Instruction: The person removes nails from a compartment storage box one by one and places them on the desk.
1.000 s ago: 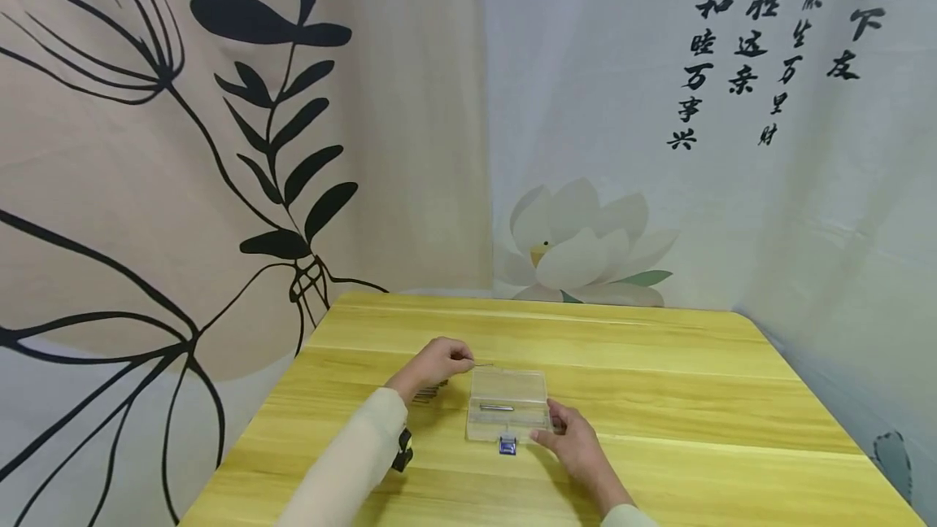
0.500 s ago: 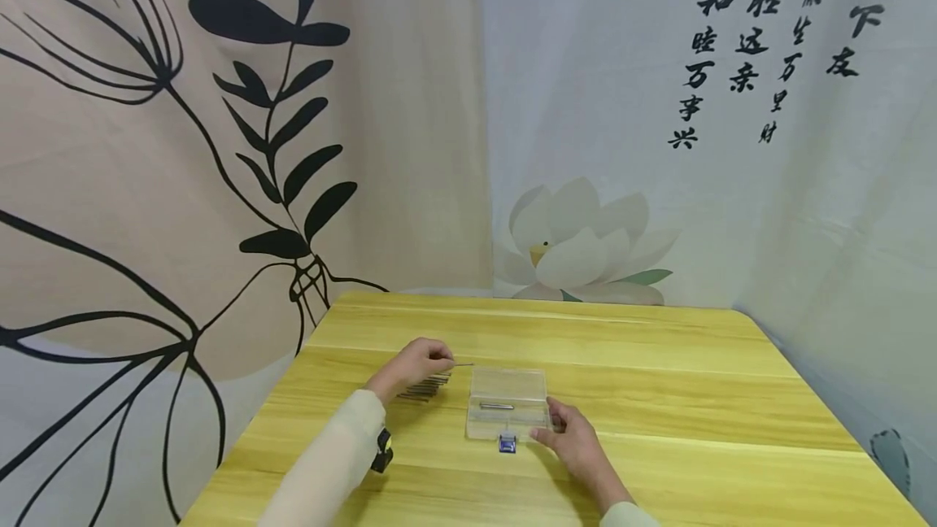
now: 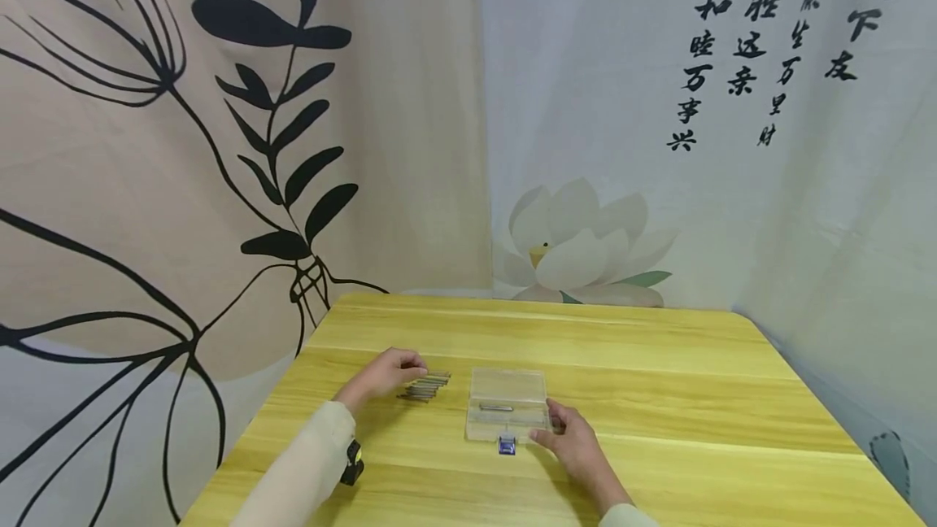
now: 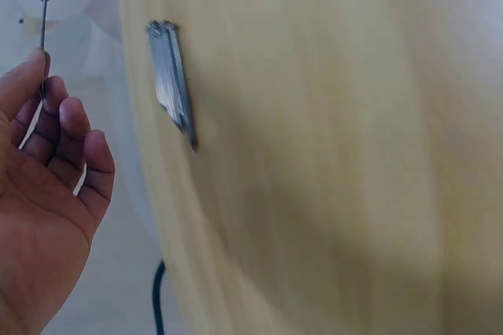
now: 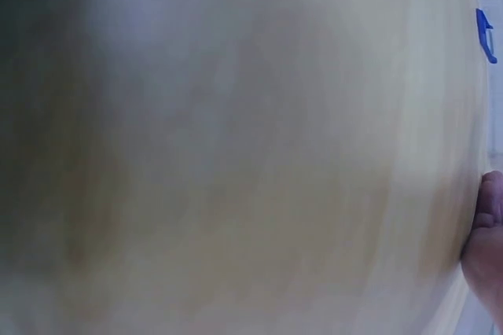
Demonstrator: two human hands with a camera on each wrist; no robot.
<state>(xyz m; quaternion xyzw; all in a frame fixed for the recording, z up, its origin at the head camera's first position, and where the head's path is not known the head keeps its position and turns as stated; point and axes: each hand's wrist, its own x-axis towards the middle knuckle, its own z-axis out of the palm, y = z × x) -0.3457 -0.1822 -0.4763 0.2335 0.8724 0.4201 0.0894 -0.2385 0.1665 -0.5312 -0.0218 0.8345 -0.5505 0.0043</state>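
Observation:
My left hand [image 3: 388, 372] pinches one nail [image 4: 44, 27] between thumb and fingertips, its head pointing away from the palm. Beside and just below that hand lies a row of nails [image 3: 428, 385] on the table, bunched together side by side in the left wrist view. A clear plastic box [image 3: 507, 383] lies with its lid folded back, and a few nails [image 3: 496, 408] rest inside it. With thumb in front and fingers behind, my right hand [image 3: 577, 442] holds the box's right end. A blue latch [image 3: 507, 446] sticks out at the box's front.
The wood-grain table [image 3: 681, 397] reaches back to a printed curtain [image 3: 410, 145]. A black band with a small device [image 3: 353, 463] is on the left wrist. Past the table edge hangs a dark cable [image 4: 158, 300].
My left hand has moved left, away from the box's upper left corner to the row of nails, with the nail still pinched. More of the row shows now. The right hand and box stay put.

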